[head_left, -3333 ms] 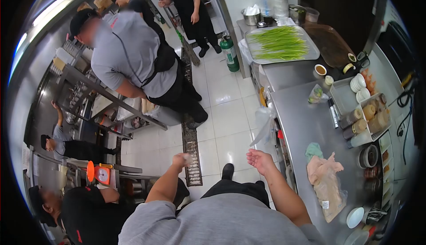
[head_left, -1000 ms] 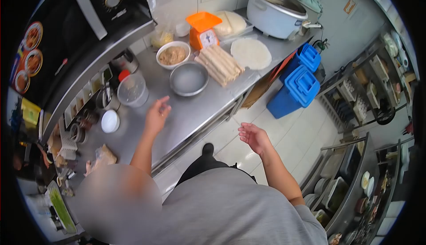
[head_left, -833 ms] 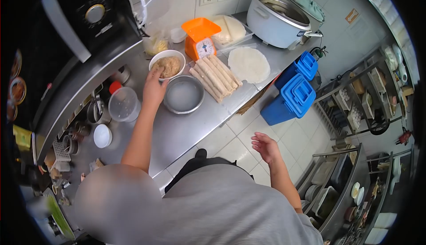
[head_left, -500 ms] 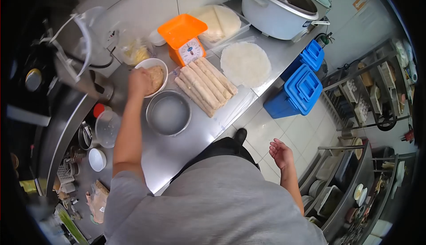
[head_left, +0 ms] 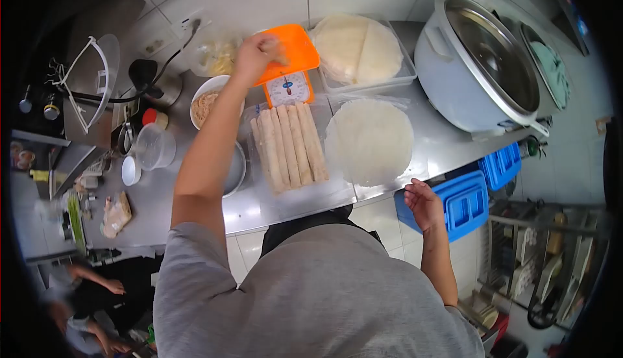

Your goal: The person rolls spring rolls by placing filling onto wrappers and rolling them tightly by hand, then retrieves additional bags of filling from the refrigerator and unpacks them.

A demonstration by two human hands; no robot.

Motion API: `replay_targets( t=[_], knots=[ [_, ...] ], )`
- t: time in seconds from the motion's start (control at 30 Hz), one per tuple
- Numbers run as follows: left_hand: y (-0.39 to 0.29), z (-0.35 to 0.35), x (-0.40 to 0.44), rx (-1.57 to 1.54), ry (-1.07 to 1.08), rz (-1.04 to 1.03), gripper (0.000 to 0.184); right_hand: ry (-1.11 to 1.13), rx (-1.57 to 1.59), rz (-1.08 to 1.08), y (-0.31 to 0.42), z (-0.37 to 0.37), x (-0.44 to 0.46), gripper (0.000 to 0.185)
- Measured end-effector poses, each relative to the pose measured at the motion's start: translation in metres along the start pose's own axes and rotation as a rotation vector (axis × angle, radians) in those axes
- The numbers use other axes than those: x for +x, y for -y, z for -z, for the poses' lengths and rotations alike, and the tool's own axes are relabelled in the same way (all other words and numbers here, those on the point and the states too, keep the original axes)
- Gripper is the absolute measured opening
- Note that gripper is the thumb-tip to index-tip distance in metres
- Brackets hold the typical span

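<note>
Over the orange tray [head_left: 300, 45] of a kitchen scale [head_left: 289, 89], my left hand [head_left: 254, 56] holds a clump of pinkish minced filling [head_left: 278, 51] at its fingertips, somewhat blurred. Under my left forearm stands a white bowl [head_left: 195, 106] with more of that filling; part of it is covered. A metal bowl [head_left: 239, 170] is mostly hidden behind the same arm. My right hand [head_left: 425, 206] hangs beyond the counter's front edge, fingers loosely bent and apart, holding nothing. Nearest to it lies a round, translucent wrapper [head_left: 370, 140]. Several long pale rolls [head_left: 290, 147] rest side by side beneath the scale.
A plastic box [head_left: 373, 80] holds stacked round wrappers [head_left: 360, 46]. To its right sits a large rice cooker [head_left: 477, 66]. Blue lidded bins [head_left: 464, 205] stand below the counter. Plastic tubs [head_left: 156, 146] are on the left. Another person's hand [head_left: 115, 286] shows at lower left.
My left hand has moved right from the white bowl to the scale's tray, carrying filling. My view has turned right, and my right hand remains free beside the counter.
</note>
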State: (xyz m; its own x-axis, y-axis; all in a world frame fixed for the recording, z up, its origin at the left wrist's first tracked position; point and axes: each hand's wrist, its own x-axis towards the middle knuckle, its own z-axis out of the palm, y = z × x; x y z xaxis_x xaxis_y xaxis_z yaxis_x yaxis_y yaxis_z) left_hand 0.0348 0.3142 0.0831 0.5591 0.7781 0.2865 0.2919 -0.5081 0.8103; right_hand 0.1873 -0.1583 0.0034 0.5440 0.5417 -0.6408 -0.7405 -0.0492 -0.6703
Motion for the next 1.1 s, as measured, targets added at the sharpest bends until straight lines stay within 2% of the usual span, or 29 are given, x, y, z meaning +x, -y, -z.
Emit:
replay_targets(
  t=[0.07, 0.17, 0.27, 0.37, 0.47, 0.57, 0.63, 0.7, 0.8, 0.9, 1.0, 1.1],
  knots=[
    [0.027, -0.022, 0.006, 0.301, 0.024, -0.088, 0.029, 0.055, -0.008, -0.020, 0.017, 0.001, 0.011, 0.024],
    [0.030, -0.016, 0.004, 0.525, 0.074, -0.014, 0.032, 0.092, -0.025, -0.059, 0.029, 0.007, 0.026, 0.022],
    [0.012, -0.011, -0.003, 0.802, 0.104, -0.094, 0.028, 0.102, -0.045, -0.097, 0.031, 0.013, 0.037, 0.024],
    [-0.001, -0.009, -0.005, 0.800, 0.119, -0.061, 0.032, 0.123, -0.045, -0.091, 0.031, 0.016, 0.049, 0.026],
    [0.019, -0.004, -0.004, 0.602, -0.018, -0.074, 0.037, 0.101, -0.036, -0.033, 0.034, 0.009, 0.046, 0.026],
    [0.008, 0.028, -0.023, 0.316, -0.143, -0.057, 0.043, 0.055, -0.014, 0.008, 0.034, 0.003, 0.029, 0.026],
    [0.027, 0.055, -0.038, 0.490, -0.182, 0.021, 0.044, 0.004, -0.002, 0.020, 0.028, 0.007, 0.021, 0.026],
    [0.059, 0.078, -0.055, 0.773, -0.174, 0.015, 0.042, -0.057, 0.015, 0.039, 0.017, 0.017, 0.019, 0.026],
    [0.087, 0.086, -0.072, 0.919, -0.056, 0.131, 0.036, -0.098, 0.093, 0.037, 0.003, 0.013, 0.013, 0.028],
    [0.086, 0.087, -0.069, 0.895, 0.119, 0.259, 0.037, -0.085, 0.086, 0.018, -0.005, -0.003, 0.009, 0.030],
    [0.068, 0.081, -0.059, 0.663, -0.172, 0.018, 0.040, -0.040, 0.042, 0.013, -0.008, -0.020, 0.007, 0.030],
    [0.029, 0.058, -0.028, 0.415, -0.112, -0.236, 0.041, -0.001, 0.011, 0.002, -0.010, -0.032, 0.013, 0.032]
  ],
)
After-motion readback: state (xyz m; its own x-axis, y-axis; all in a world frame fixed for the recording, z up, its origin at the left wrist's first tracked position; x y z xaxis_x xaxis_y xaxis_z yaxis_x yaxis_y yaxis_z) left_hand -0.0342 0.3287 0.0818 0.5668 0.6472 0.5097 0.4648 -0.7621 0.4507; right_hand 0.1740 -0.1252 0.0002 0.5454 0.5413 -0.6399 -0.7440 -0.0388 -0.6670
